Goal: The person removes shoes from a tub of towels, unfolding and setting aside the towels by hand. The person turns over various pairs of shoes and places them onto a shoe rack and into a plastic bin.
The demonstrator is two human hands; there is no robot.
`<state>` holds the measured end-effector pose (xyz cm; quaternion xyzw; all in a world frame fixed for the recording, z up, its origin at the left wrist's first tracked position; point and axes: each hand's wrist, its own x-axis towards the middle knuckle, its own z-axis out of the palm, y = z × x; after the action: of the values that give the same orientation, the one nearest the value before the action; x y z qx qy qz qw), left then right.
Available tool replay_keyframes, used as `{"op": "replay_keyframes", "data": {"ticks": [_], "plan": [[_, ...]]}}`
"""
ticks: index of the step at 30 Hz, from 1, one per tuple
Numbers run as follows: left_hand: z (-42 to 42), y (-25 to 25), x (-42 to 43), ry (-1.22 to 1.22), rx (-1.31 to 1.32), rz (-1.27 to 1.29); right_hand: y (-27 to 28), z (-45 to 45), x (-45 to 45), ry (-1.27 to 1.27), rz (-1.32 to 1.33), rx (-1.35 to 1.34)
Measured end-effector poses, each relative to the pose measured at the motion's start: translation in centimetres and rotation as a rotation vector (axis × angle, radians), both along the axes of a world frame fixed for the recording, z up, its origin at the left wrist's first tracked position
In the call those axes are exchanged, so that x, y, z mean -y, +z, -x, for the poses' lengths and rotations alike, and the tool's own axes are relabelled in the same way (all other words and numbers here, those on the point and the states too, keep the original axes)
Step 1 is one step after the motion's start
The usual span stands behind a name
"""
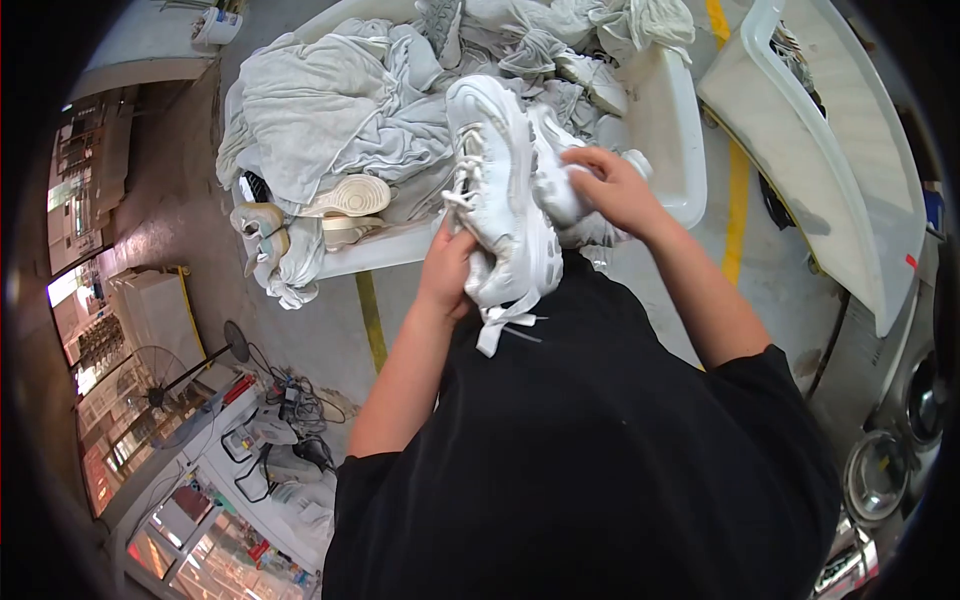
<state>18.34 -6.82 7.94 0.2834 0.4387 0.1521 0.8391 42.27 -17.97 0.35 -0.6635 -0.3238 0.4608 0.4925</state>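
White sneaker point(492, 190): held at the near edge of the bin

The white bin point(655, 130) stands ahead, heaped with pale cloths point(310, 110) and shoes. A second white container point(850, 120) stands to the right; the articles at its far end are too small to identify. By the fill of the bin, handling appears to be at an early stage: the sneaker is up in the hands, while many articles lie unsorted in the load. A shoe with a pale sole point(350, 196) lies at the near left of the bin; a grey-and-tan shoe point(262, 235) sits over the near left corner.

The left hand point(448, 270) has its fingers clamped on the near end of the sneaker. The right hand point(612, 188) touches what looks like another white shoe point(558, 190), fingers bent; whether they grip it cannot be told. The laces point(463, 185) are threaded.
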Motion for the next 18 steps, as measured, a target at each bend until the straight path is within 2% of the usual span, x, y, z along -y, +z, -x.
{"op": "replay_keyframes", "data": {"ticks": [6,8,12,15,18], "plan": [[4.6,-1.4,0.1,0.055,0.223,0.189,-3.5,0.5,4.2,0.337,0.255,0.668],[5.0,-1.4,0.5,0.097,0.336,0.306,-6.0,2.2,5.6,0.324,0.366,0.651],[5.1,-0.4,0.7,0.055,0.488,0.256,-6.4,3.2,6.1,0.279,0.485,0.592],[5.5,0.0,0.7,0.074,0.579,0.303,-6.3,2.5,5.3,0.154,0.569,0.532],[5.3,0.6,1.2,0.13,0.65,0.35,-7.4,0.8,5.2,0.215,0.67,0.47]]}}
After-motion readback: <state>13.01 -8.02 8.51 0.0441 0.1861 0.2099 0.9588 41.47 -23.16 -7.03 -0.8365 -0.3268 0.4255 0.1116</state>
